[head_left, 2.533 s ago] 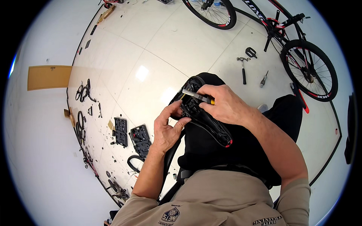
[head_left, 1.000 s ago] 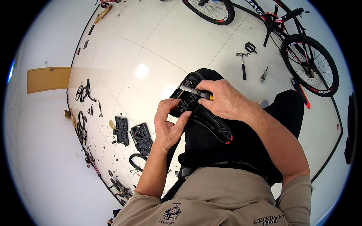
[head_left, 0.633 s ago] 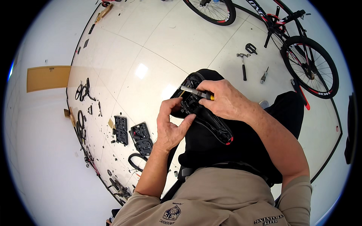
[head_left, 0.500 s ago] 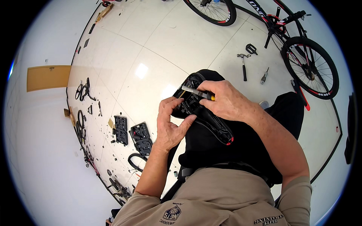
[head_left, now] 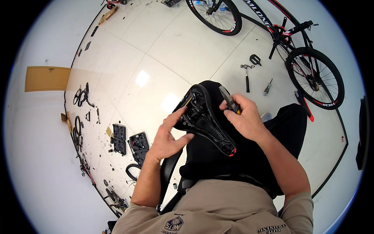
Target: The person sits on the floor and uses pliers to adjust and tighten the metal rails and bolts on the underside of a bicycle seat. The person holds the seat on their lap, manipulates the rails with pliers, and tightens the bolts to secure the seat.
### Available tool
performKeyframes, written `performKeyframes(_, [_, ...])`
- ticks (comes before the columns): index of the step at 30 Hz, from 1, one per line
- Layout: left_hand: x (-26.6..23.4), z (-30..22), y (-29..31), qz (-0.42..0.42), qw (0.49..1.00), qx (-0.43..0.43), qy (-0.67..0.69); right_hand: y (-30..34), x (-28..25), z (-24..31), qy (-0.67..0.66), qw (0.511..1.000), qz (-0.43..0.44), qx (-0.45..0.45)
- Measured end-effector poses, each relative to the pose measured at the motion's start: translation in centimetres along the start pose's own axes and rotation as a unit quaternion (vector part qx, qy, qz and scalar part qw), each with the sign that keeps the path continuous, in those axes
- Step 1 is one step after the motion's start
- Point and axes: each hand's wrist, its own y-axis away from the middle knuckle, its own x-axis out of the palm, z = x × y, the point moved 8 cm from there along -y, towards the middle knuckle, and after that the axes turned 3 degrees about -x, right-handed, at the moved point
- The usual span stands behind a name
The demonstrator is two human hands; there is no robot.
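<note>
right hand [head_left: 245, 119]: fingers and thumb closed round a slim silver-headed metal hand tool with a dark and yellow handle [head_left: 224, 93], gripped by its handle, silver end pointing up and away. tool is held apart from the saddle, just to the right of it.

left hand [head_left: 167, 138]: thumb spread away from the fingers, fingertips on the left rim of the black bicycle saddle [head_left: 210, 134], next to a thin yellow stick [head_left: 188, 101] on it; can't tell if the stick is touched. thumb tip is near the saddle's lower left edge.

saddle is over the thighs, on black trousers [head_left: 247, 150], underside up, narrow red-tipped nose toward lower right, wide end toward upper left.

past the knees, on the pale glossy tiled floor [head_left: 163, 70]: claw hammer with silver head and black handle [head_left: 247, 80], black open-framed pedal [head_left: 255, 59] near its head, screwdriver with grey handle [head_left: 267, 89] to the right. beyond, upper right, black and red bicycle [head_left: 259, 16]. to the left, black plastic tool case [head_left: 139, 147], lying open, tools too small to tell.
</note>
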Motion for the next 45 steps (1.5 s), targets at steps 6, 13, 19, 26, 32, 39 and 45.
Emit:
performKeyframes(6, [-2.0, 2.2, -2.5, 0.054, 0.983, -0.073, 0.157, 3.9, 1.2, -0.7, 0.042, 0.994, 0.056, 0.078])
performKeyframes(13, [-1.8, -2.8, -5.8, 0.087, 0.991, 0.084, -0.049, 4.2, 1.4, -2.3, 0.067, 0.993, 0.049, 0.079])
performKeyframes(19, [0.3, -4.4, -8.3, 0.229, 0.964, 0.129, -0.045, 4.6, 0.6, -3.6, 0.075, 0.996, 0.008, 0.044])
performKeyframes(26, [1.4, -4.3, -10.0, 0.299, 0.94, 0.146, -0.082, 4.9, 0.0, -4.1, 0.058, 0.992, 0.035, 0.109])
performKeyframes(32, [1.2, -4.7, -9.9, 0.346, 0.937, 0.022, -0.036, 3.2, -2.1, -3.6, -0.012, 0.993, 0.028, 0.11])
performKeyframes(39, [0.8, -7.7, -7.1, 0.334, 0.934, -0.064, 0.107, -1.3, -6.2, 0.0, -0.003, 0.981, 0.155, 0.119])
performKeyframes(45, [1.3, -6.4, -4.2, 0.12, 0.941, -0.131, 0.288, -6.0, -7.2, 1.8, 0.093, 0.987, 0.108, 0.074])
